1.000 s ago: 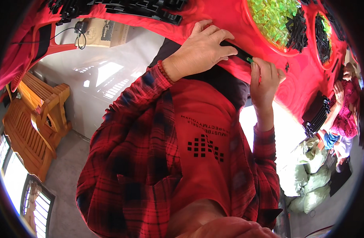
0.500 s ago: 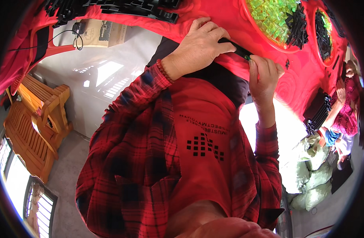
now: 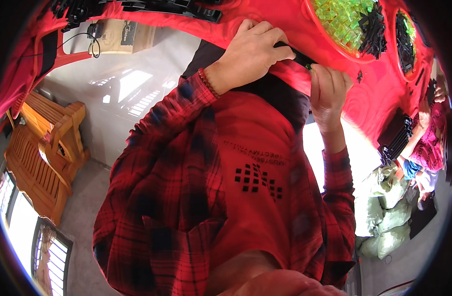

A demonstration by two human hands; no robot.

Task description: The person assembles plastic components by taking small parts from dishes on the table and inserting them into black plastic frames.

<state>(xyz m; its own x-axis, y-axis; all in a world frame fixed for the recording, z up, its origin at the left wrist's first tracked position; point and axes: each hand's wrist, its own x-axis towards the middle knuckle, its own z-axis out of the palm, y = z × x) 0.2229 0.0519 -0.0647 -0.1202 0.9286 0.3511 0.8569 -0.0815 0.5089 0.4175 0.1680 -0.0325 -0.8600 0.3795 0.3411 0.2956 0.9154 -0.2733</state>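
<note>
My left hand (image 3: 255,53) is closed over a slim black plastic strip (image 3: 300,58) at the table's near edge, with the thumb along it. Most of the strip lies hidden under that hand. At the strip's right end my right hand (image 3: 330,89) makes a pinch, its fingertips on a small translucent green piece (image 3: 308,66). Whether that piece sits in the strip or only touches it, I cannot tell. Farther right, a red basin (image 3: 334,55) holds many yellow-green clear pieces (image 3: 337,24) and a heap of black parts (image 3: 372,33).
A second round red container (image 3: 409,78) with black and green parts stands right of the basin. Long black strips (image 3: 172,11) lie at the far left on the red tablecloth (image 3: 369,101). Another person's arm (image 3: 423,121) shows at right, near pale sacks (image 3: 393,229). A wooden chair (image 3: 43,163) stands left.
Both hands keep their hold, the right hand's fingertips shifting slightly at the green piece. The view has moved a little.
</note>
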